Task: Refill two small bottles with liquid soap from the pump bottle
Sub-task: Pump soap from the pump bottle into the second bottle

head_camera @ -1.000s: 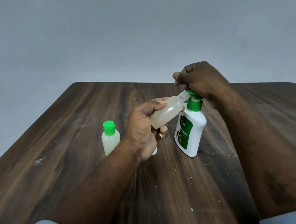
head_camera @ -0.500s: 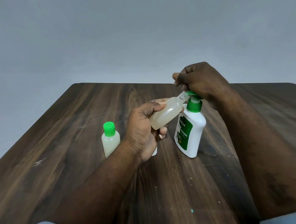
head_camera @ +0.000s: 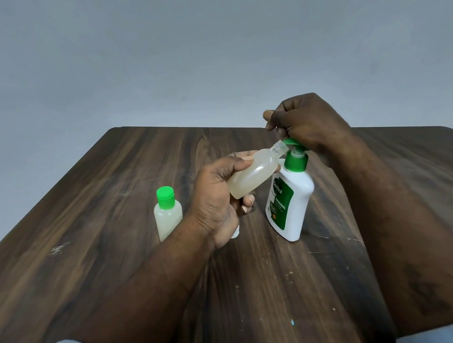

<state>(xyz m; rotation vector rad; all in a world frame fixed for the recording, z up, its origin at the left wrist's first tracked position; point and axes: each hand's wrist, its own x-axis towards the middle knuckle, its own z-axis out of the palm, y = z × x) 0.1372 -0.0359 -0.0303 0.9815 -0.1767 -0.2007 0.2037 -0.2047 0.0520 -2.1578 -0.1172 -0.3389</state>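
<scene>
**Small bottle held at the spout**

Head view: the left hand [head_camera: 216, 197] grips the uncapped small bottle [head_camera: 251, 177], tilted, with its neck touching the spout of the Dettol pump bottle [head_camera: 292, 203], which stands centre-right on the wooden table [head_camera: 118, 264]. The right hand [head_camera: 309, 124] curls over the green pump head [head_camera: 291, 143]. Nothing has shifted in the last second, so filling probably continues. The capped small bottle [head_camera: 168, 215] stands to the left, apart.
</scene>
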